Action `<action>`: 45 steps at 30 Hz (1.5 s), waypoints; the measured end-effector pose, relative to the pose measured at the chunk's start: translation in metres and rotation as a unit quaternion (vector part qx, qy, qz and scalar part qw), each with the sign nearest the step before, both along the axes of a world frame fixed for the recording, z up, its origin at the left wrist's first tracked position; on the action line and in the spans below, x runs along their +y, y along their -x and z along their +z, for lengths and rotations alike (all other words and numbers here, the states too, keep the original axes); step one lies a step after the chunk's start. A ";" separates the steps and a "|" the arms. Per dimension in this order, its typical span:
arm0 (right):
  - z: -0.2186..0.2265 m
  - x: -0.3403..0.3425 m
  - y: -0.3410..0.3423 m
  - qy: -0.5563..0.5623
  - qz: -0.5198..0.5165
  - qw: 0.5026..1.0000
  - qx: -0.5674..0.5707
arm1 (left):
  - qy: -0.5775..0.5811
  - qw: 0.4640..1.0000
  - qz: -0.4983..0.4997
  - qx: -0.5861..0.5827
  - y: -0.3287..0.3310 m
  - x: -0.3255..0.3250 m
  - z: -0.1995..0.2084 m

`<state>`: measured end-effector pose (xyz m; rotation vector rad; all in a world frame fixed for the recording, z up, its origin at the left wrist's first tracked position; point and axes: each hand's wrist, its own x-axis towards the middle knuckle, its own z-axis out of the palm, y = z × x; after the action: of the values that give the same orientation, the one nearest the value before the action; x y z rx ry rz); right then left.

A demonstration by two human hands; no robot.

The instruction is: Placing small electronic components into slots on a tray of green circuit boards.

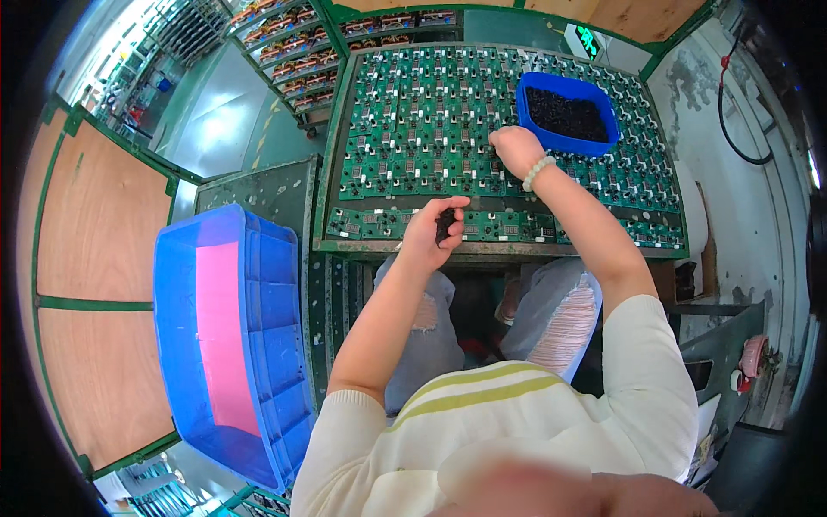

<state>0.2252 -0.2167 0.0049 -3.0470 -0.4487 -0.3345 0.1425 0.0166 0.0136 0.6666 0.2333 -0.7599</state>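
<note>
Green circuit boards (413, 133) with small displays, white parts and black parts lie in close rows over the bench. My left hand (424, 237) hovers at the bench's near edge, its fingers curled round a handful of small black parts (444, 226). Farther in, my right hand (517, 152) reaches down to the boards, fingertips together. What those fingertips pinch, if anything, is too small to make out. Just beyond this hand, a blue bin (564, 145) full of loose black parts rests on top of the boards.
A large blue crate (267, 345) with a pink sheet (226, 327) inside stands left of the bench. Racks of parts (297, 65) are behind it. The bench's raised green rim (413, 248) runs along the near side, above my knees. Wooden panels (95, 276) bound the left.
</note>
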 end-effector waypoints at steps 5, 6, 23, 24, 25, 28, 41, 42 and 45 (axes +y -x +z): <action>0.008 0.008 -0.004 0.021 0.008 1.000 0.010 | -0.015 1.000 -0.001 -0.003 0.002 0.003 -0.002; 0.006 0.006 -0.008 0.009 -0.013 0.999 0.035 | -0.009 1.000 -0.003 -0.002 0.003 0.001 -0.002; 0.024 0.013 -0.030 0.057 0.001 0.986 0.158 | 0.004 1.000 -0.011 -0.009 0.010 0.005 -0.003; 0.025 0.012 -0.029 0.045 0.007 0.989 0.140 | 0.001 1.000 -0.009 -0.008 0.010 0.006 -0.004; 0.026 0.012 -0.028 0.033 0.013 0.992 0.121 | -0.001 1.000 -0.006 -0.006 0.010 0.007 -0.004; 0.020 0.004 -0.030 0.006 0.025 0.991 0.129 | 0.006 1.000 -0.012 0.001 0.009 0.002 -0.005; 0.013 0.003 -0.021 -0.130 0.048 0.990 0.019 | 0.048 0.999 0.001 0.023 0.011 0.007 -0.004; 0.011 -0.001 -0.023 -0.107 0.053 0.993 0.016 | 0.054 0.998 0.003 0.014 0.010 0.008 -0.005; 0.011 0.001 -0.021 -0.098 0.026 0.994 0.041 | 0.051 0.999 0.009 0.008 0.011 0.010 -0.008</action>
<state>0.2466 -0.2156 0.0157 -2.8411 -0.4612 -0.2332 0.1315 0.0264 0.0059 0.5612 0.2121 -0.7558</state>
